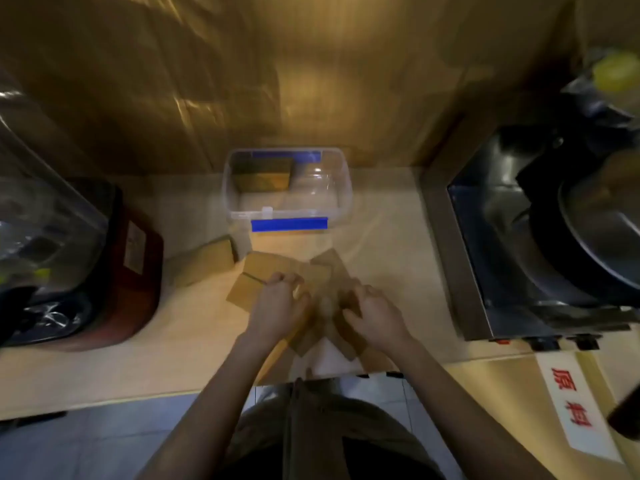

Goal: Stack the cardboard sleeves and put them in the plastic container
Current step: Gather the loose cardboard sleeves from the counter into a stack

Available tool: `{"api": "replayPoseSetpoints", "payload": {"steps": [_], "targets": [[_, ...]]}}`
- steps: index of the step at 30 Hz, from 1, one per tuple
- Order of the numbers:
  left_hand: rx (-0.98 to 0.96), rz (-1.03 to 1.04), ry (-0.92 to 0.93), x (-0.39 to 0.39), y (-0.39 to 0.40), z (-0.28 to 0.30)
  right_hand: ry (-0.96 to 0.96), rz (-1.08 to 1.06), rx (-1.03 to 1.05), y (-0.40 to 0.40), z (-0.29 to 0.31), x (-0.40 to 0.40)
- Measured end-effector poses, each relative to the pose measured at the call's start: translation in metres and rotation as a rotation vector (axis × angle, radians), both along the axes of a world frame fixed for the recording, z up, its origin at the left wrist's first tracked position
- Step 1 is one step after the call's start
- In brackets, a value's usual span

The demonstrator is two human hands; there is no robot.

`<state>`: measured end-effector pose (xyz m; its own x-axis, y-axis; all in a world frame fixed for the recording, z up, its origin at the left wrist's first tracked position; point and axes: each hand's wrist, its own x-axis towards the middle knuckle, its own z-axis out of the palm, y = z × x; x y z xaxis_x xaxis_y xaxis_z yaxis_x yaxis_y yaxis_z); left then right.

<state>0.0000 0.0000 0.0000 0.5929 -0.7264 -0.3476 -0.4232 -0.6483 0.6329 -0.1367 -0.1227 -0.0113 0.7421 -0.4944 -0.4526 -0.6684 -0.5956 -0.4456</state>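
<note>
Several flat brown cardboard sleeves [277, 268] lie scattered on the counter in front of me. My left hand [280, 308] and my right hand [374, 315] are both down on the pile, fingers curled on sleeves; the frame is blurred. A separate stack of sleeves [207, 261] lies to the left of the pile. The clear plastic container [341, 188] with blue clips stands behind the pile against the wall. A stack of sleeves [263, 176] sits inside its left half; its right half shows bare plastic.
A dark red box [138, 271] with clear plastic bags over it stands at the left. A steel cooker with a large pan [571, 237] fills the right. A white label with red characters [571, 403] is on the counter's front right. The counter edge runs below my wrists.
</note>
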Motion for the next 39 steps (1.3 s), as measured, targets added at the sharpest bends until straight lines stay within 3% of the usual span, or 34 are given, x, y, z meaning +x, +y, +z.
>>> {"api": "replayPoseSetpoints", "payload": {"steps": [8, 13, 20, 24, 28, 30, 34, 35, 37, 39], "targets": [[0.274, -0.046, -0.143, -0.028, 0.02, -0.057, 0.051, 0.007, -0.063, 0.032, -0.045, -0.018], [0.364, -0.104, -0.119, -0.033, 0.028, -0.073, 0.051, 0.041, -0.127, 0.037, -0.054, -0.023], [0.382, -0.116, -0.139, -0.03, 0.028, -0.073, 0.028, 0.051, -0.097, 0.026, -0.049, -0.019], [0.36, -0.083, -0.076, -0.018, 0.022, -0.062, 0.045, 0.029, 0.047, 0.01, -0.037, -0.01], [0.32, 0.008, 0.095, 0.008, 0.008, -0.045, -0.038, -0.05, 0.204, 0.002, -0.013, 0.002], [0.177, 0.167, 0.236, 0.017, 0.002, -0.031, -0.129, -0.128, 0.275, 0.005, 0.0, 0.009], [-0.317, 0.521, 1.095, 0.017, 0.006, -0.002, -0.257, -0.246, 0.383, 0.029, 0.014, 0.032], [-0.412, 0.556, 1.238, 0.017, 0.01, -0.001, -0.278, -0.278, 0.393, 0.037, 0.016, 0.037], [-0.533, 0.592, 1.394, 0.013, 0.014, -0.001, -0.307, -0.3, 0.385, 0.053, 0.018, 0.046], [-0.61, 0.599, 1.429, 0.007, 0.016, -0.004, -0.312, -0.275, 0.35, 0.067, 0.019, 0.051]]}}
